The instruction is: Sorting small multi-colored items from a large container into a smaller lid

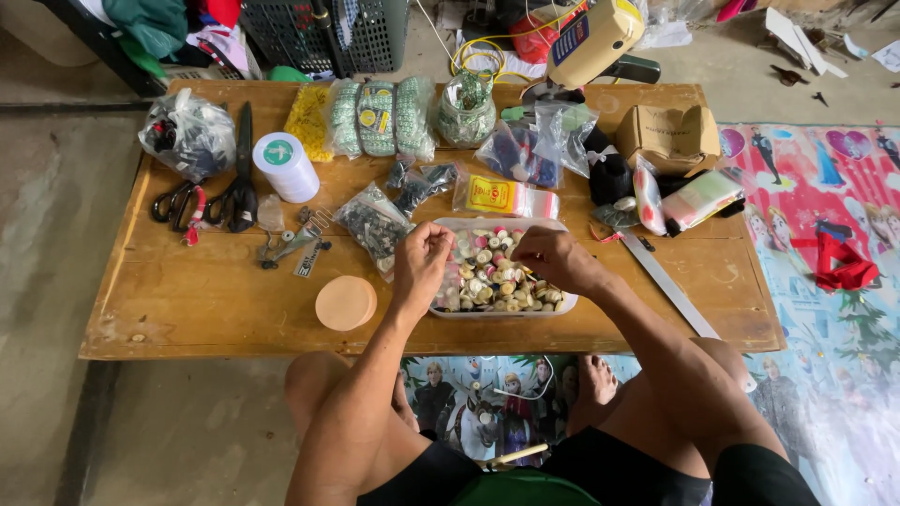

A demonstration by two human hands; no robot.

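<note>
Both hands hover over a clear tray of small spools mid-worktop: left hand pinched shut at its nine o'clock edge, right hand curled, fingertips among spools; grip unclear.

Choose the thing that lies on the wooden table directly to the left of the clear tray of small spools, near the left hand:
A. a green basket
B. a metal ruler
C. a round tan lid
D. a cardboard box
C: the round tan lid lies flat on the wooden table, just left of the clear tray and below the left hand.
</note>
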